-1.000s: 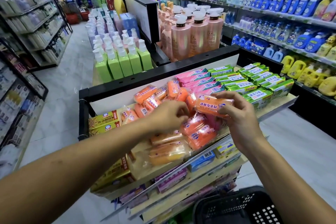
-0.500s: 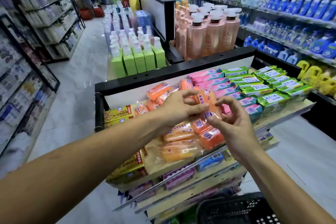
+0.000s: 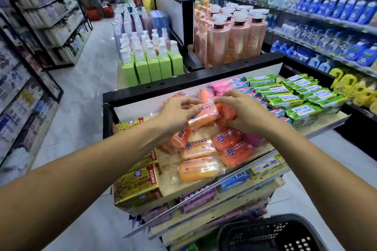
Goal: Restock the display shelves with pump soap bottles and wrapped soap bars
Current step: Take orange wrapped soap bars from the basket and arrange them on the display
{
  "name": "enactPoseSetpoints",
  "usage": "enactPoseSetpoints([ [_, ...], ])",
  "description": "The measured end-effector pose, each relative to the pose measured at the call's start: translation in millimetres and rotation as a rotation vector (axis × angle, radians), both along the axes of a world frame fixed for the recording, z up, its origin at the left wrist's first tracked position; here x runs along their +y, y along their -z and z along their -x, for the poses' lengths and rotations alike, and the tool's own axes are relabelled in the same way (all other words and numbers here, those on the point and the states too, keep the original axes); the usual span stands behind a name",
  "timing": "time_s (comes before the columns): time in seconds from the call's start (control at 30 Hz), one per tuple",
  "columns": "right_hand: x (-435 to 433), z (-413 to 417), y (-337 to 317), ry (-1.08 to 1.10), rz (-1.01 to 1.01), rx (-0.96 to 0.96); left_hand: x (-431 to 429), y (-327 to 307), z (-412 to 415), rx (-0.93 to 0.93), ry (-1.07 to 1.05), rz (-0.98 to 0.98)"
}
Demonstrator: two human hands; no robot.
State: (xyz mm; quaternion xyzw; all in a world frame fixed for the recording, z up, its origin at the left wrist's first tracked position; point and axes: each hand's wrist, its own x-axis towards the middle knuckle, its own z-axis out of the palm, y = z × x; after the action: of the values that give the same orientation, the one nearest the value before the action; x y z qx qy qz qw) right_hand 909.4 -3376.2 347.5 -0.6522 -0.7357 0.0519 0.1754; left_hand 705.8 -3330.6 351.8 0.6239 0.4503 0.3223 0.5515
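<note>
An orange wrapped soap bar (image 3: 204, 117) lies tilted above the top shelf (image 3: 265, 150) of the end display. My left hand (image 3: 179, 113) pinches its upper left end. My right hand (image 3: 242, 114) covers its right end with curled fingers, over a red-orange wrapped bar (image 3: 226, 113). More orange and red wrapped bars (image 3: 230, 144) lie loosely on the shelf below my hands. Pink bars (image 3: 226, 83) and green bars (image 3: 285, 96) are stacked in rows to the right. Gold boxed soap (image 3: 136, 185) fills the shelf's left end.
Green pump bottles (image 3: 153, 67) and pink pump bottles (image 3: 230, 40) stand behind the display's black frame (image 3: 183, 85). A black plastic basket (image 3: 269, 232) sits at the bottom right. Aisle shelving lines both sides, with open floor (image 3: 85, 91) on the left.
The orange bar has swung from level in my right hand to tilted between both hands. Both hands have moved toward the back of the shelf. My view has shifted closer.
</note>
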Motion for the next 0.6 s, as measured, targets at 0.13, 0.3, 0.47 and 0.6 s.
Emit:
enactPoseSetpoints([
  [0.13, 11.3, 4.0, 4.1, 0.032, -0.042, 0.02, 5.7, -0.3, -0.8, 0.057, -0.051, -0.041],
  [0.3, 10.3, 5.6, 8.7, 0.107, -0.129, 0.13, 6.6, -1.3, -1.8, 0.224, -0.023, -0.191],
  [0.47, 5.5, -3.5, -10.6, 0.166, -0.208, 0.349, 5.9, 2.0, -8.1, 0.391, 0.083, -0.283],
  [0.6, 4.3, -12.6, -19.8, 0.168, -0.204, 0.439, 4.2, 6.8, -17.8, 0.405, 0.107, -0.305],
])
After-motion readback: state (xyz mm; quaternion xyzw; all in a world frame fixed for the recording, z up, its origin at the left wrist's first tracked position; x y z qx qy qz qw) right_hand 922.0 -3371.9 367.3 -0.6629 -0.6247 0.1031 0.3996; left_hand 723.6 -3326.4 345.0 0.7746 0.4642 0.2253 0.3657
